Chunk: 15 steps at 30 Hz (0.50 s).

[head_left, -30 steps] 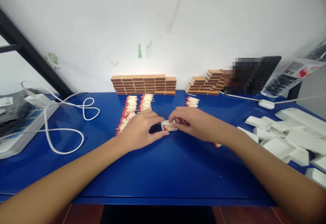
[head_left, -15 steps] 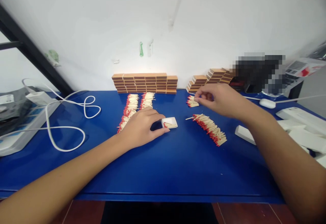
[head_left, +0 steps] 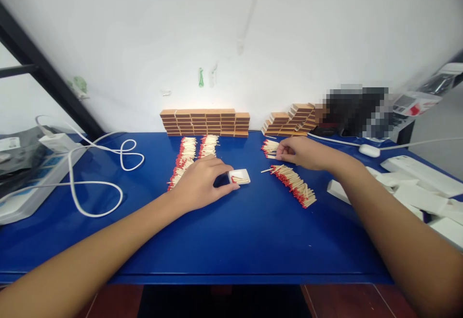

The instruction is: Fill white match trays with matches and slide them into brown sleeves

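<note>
In the head view, my left hand (head_left: 202,180) grips a small white matchbox tray (head_left: 242,173) between thumb and fingers on the blue table. A few red-tipped matches lie inside the tray. My right hand (head_left: 304,152), its fingertips pinched together, is on the right-hand ends of matches at the small pile (head_left: 269,146). How many it pinches cannot be made out. Closer to me lies a longer, slanting row of matches (head_left: 294,185). Two more bands of matches (head_left: 187,150) run behind my left hand, which covers part of them.
Stacked matchboxes (head_left: 206,122) stand against the wall, with a second, stepped stack (head_left: 285,122) to the right. White trays (head_left: 421,197) are heaped at the right. A white cable (head_left: 68,178) loops across the left side beside a power strip (head_left: 39,183).
My right hand has come down to the small match pile, and its fingertips now meet matches there. My left hand stays on the tray. The view has shifted slightly.
</note>
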Each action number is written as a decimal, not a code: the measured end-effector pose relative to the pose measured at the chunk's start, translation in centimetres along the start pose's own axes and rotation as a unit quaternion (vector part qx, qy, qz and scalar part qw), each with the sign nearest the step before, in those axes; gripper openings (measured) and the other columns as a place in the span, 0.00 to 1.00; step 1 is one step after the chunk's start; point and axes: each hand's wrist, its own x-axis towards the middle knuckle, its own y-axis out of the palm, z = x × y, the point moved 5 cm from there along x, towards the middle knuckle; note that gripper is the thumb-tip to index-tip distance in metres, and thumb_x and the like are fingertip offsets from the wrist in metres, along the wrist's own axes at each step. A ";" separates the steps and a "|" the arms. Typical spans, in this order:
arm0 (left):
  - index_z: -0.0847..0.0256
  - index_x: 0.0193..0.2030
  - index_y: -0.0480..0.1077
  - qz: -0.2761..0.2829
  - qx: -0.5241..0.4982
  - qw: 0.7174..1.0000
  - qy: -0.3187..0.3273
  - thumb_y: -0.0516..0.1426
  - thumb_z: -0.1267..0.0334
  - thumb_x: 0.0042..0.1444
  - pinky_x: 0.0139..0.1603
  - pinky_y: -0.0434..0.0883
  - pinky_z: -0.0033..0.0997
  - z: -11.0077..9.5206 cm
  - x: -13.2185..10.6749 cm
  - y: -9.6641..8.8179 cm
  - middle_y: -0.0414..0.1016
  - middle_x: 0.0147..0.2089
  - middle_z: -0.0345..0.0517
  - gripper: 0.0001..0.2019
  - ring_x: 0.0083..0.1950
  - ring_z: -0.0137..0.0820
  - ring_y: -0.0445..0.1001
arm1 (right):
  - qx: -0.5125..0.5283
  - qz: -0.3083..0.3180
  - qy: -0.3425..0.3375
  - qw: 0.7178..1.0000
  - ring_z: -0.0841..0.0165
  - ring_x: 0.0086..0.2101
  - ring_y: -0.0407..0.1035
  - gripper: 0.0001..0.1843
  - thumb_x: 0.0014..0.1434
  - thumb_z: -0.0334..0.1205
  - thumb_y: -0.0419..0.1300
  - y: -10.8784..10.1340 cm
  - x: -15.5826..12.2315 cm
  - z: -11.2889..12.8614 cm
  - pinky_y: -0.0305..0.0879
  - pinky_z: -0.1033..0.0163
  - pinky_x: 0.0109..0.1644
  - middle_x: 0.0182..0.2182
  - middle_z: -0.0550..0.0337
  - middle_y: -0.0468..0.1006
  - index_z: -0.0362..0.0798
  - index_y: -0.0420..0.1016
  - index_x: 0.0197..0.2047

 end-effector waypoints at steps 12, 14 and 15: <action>0.58 0.54 0.78 -0.007 0.009 1.000 0.009 0.66 0.51 0.67 0.47 0.74 0.44 -0.1 0.0 -0.1 0.81 0.45 0.48 0.16 0.49 0.43 0.78 | 0.029 0.031 0.015 0.999 0.62 0.30 0.73 0.15 0.56 0.53 0.66 -0.2 -0.5 -0.1 0.66 0.60 0.35 0.29 0.55 0.83 0.49 0.81 0.36; 0.58 0.54 0.78 -0.005 0.007 1.000 0.007 0.66 0.51 0.66 0.48 0.74 0.44 -0.1 0.0 0.0 0.81 0.45 0.48 0.16 0.49 0.43 0.78 | 0.021 0.033 0.019 0.999 0.63 0.30 0.72 0.15 0.56 0.53 0.65 -0.1 -0.6 0.2 0.65 0.60 0.35 0.28 0.56 0.82 0.49 0.80 0.34; 0.58 0.54 0.78 -0.003 0.005 1.000 0.006 0.66 0.51 0.66 0.48 0.74 0.44 -0.1 0.1 0.0 0.81 0.45 0.48 0.16 0.49 0.43 0.78 | 0.015 0.034 0.021 0.999 0.63 0.30 0.72 0.14 0.57 0.52 0.65 -0.1 -0.6 0.3 0.64 0.60 0.35 0.28 0.56 0.82 0.49 0.79 0.33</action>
